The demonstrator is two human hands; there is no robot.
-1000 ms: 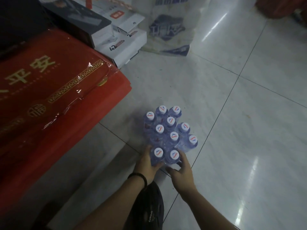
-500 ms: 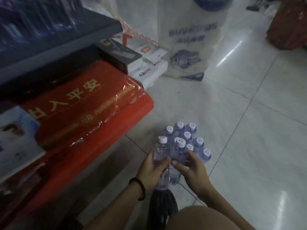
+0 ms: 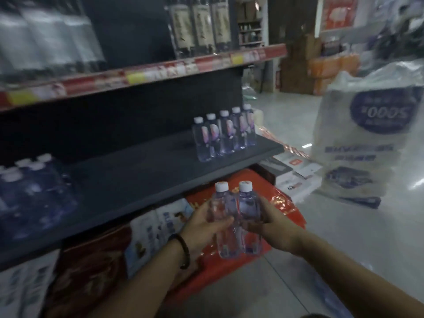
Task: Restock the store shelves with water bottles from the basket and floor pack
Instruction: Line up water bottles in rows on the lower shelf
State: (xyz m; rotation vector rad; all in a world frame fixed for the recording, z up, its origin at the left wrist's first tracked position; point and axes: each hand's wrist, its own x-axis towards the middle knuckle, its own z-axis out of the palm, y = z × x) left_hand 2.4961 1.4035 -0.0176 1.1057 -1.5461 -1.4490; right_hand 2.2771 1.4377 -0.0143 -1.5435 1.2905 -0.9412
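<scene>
Two clear water bottles with white caps stand upright side by side in front of me. My left hand (image 3: 202,222) grips the left bottle (image 3: 221,216), and my right hand (image 3: 273,226) grips the right bottle (image 3: 249,214). They hang just below and in front of the dark grey shelf (image 3: 142,177). A row of several water bottles (image 3: 223,134) stands at the shelf's right end. A wrapped pack of bottles (image 3: 32,193) sits at its left end. The floor pack is out of view.
Red gift boxes (image 3: 282,203) and printed cartons (image 3: 156,226) lie under the shelf. White boxes (image 3: 298,177) and a large white sack (image 3: 358,143) stand on the tiled floor to the right. An upper shelf (image 3: 146,74) with red price strips carries packaged goods.
My hands lifted two bottles out of the floor pack and raised them to shelf height. My view swung up from the floor to the shelves.
</scene>
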